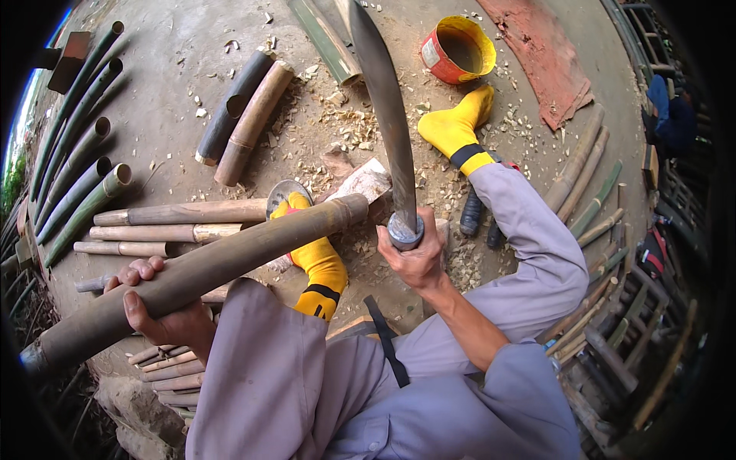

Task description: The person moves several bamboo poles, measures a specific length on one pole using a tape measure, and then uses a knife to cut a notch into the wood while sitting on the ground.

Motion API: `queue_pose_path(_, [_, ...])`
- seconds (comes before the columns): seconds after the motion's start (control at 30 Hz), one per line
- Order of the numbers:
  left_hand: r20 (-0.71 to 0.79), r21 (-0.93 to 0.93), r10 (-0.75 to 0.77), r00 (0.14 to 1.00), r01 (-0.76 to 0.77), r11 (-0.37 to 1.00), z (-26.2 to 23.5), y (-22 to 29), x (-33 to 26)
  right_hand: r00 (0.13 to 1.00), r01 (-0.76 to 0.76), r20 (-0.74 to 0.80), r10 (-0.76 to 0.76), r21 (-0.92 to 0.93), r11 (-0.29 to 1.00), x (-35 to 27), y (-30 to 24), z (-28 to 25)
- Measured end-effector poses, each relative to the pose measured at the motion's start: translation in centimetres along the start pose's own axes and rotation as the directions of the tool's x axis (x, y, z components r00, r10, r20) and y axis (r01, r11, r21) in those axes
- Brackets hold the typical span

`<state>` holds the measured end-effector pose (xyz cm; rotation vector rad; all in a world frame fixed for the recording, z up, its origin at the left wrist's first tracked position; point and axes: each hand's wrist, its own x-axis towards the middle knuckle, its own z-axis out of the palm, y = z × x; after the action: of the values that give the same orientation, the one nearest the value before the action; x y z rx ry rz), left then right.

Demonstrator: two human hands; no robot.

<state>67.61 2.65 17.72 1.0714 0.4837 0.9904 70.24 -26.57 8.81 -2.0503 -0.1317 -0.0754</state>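
- One round tin (pixel 441 67), red outside and yellow inside, stood at upper right of centre; its inside looked dull brown, and whether that was liquid could not be told.
- One thick bamboo pole (pixel 199 276) slanted from the lower left edge to the centre, its upper end overlapping one pale wood block (pixel 364 182) in view; contact there was unclear.
- The left hand (pixel 165 314), left of centre, had its fingers wrapped partway around that pole.
- The right hand (pixel 418 257), just right of centre, was closed firmly on the handle of one curved knife (pixel 391 107), whose blade reached the top edge.
- Five bamboo lengths (pixel 80 157) lay fanned at upper left.
- Two short bamboo pieces (pixel 257 123) lay side by side at upper left of centre.
- Two yellow socks (pixel 452 134) covered the feet, one mid-frame, one upper right.
- One red sheet (pixel 540 61) lay at upper right.
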Motion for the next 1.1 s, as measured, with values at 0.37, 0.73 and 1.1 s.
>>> queue_pose_path(0.37, [0.327,-0.198,0.062,0.943,0.004,0.980,-2.1,0.2,1.6,0.965,-0.197,0.169,0.202,-0.050,0.979,0.4,-0.3,-0.6])
queue_pose_path(0.73, [0.476,-0.148,0.082,0.876,-0.013,0.989,-2.4,0.4,1.6,0.921,-0.226,0.292,0.257,-0.138,0.964,-0.6,2.7,0.4])
queue_pose_path(1.1, [-0.049,0.024,-0.008,0.999,0.009,1.000,1.4,0.5,1.0,0.828,-0.359,0.351,0.438,-0.269,0.894,-0.8,5.5,0.9])
